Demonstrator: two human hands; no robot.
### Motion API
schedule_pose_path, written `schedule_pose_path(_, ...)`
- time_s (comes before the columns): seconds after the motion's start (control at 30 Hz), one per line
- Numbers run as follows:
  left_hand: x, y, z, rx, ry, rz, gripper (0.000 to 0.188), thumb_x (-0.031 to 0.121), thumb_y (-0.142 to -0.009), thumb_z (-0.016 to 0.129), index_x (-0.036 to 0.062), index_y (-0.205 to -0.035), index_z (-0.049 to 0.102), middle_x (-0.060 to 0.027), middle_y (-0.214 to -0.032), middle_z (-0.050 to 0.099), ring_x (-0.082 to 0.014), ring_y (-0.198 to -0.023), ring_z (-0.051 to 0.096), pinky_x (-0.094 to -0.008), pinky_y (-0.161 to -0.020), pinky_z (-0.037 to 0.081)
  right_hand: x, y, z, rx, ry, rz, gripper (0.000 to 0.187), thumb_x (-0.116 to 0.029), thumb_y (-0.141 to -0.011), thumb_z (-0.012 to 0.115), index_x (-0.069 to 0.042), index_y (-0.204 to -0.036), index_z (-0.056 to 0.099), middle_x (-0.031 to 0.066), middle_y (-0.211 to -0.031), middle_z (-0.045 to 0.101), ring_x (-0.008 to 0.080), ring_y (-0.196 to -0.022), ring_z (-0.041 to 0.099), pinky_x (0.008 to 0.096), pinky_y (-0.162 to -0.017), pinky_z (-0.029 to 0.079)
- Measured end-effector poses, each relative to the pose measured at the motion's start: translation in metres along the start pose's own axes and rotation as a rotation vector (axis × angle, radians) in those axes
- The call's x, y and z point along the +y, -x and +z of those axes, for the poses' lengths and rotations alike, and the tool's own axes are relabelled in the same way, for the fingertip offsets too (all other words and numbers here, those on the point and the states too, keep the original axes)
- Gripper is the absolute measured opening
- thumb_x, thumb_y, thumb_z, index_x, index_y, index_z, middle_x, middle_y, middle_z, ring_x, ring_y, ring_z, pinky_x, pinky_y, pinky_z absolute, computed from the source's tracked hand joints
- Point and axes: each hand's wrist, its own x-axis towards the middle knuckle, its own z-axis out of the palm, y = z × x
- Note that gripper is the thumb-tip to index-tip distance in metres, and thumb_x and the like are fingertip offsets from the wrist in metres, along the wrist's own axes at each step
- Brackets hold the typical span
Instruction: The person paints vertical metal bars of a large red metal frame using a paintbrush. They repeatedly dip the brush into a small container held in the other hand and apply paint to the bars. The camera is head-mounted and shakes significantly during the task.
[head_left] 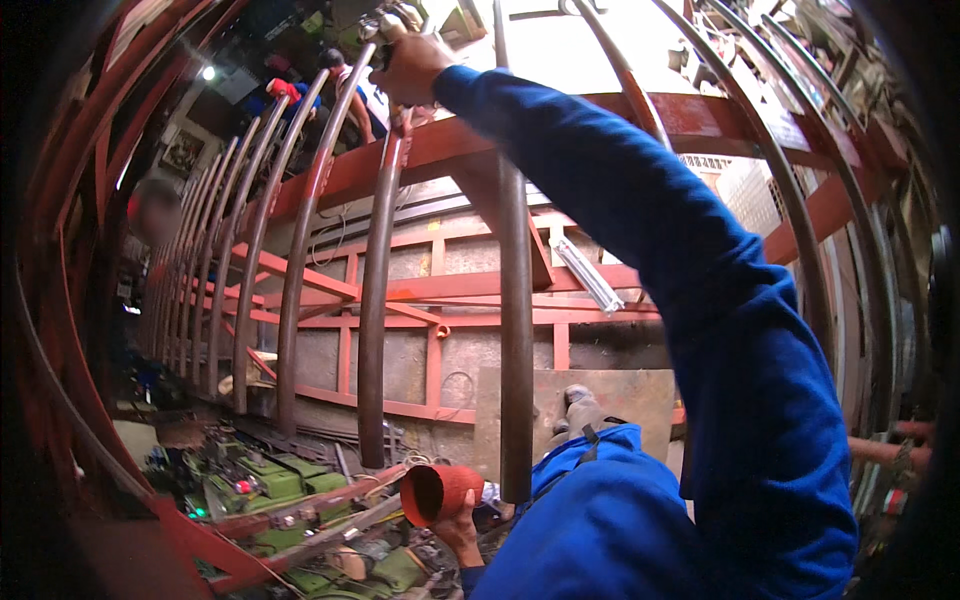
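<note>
My left hand (461, 532), low in the view, grips an orange-red cylindrical can (459, 489) by its side. The can is tilted, its dark open mouth facing left. My right arm, in a blue sleeve, reaches far up and across. At its end my right hand (414, 70) is closed near the upper part of a brown metal pipe (377, 290). What the fingers hold is hidden. Fresh-looking red marks show on this pipe just below the hand. Another brown pipe (515, 330) stands between the hand and my body.
A red beam (340, 175) crosses behind the row of pipes. Below lie a red frame (480, 288), a pale metal bar (588, 274) and a board (640, 405) under my shoe. Green machinery (275, 485) fills the lower left. Other people (358, 100) are at the upper left.
</note>
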Motion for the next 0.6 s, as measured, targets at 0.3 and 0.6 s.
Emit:
schedule_pose_path(0.3, 0.05, -0.014, 0.012, -0.005, -0.12, -0.006, 0.084, 0.014, -0.062, 0.083, 0.0012, -0.132, 0.038, -0.0129, -0.127, 0.05, -0.0254, -0.114, 0.052, -0.0396, -0.1, 0.042, -0.006, 0.012, 0.051, -0.03, -0.315, 0.224, 0.035, -0.036, -0.075, 0.065, -0.002, -0.082, 0.071, 0.021, -0.08, 0.067, 0.0343, -0.076, 0.068, 0.0417, -0.07, 0.055)
schedule_pose_path(0.6, -0.003, -0.029, 0.001, -0.051, -0.084, 0.023, 0.077, 0.01, -0.065, 0.08, 0.0004, -0.13, 0.039, -0.0137, -0.126, 0.052, -0.0262, -0.114, 0.052, -0.04, -0.102, 0.04, 0.002, -0.008, 0.058, 0.106, -0.569, 0.117, 0.027, -0.027, -0.073, 0.063, -0.001, -0.079, 0.07, 0.021, -0.073, 0.067, 0.0332, -0.071, 0.069, 0.0424, -0.07, 0.055)
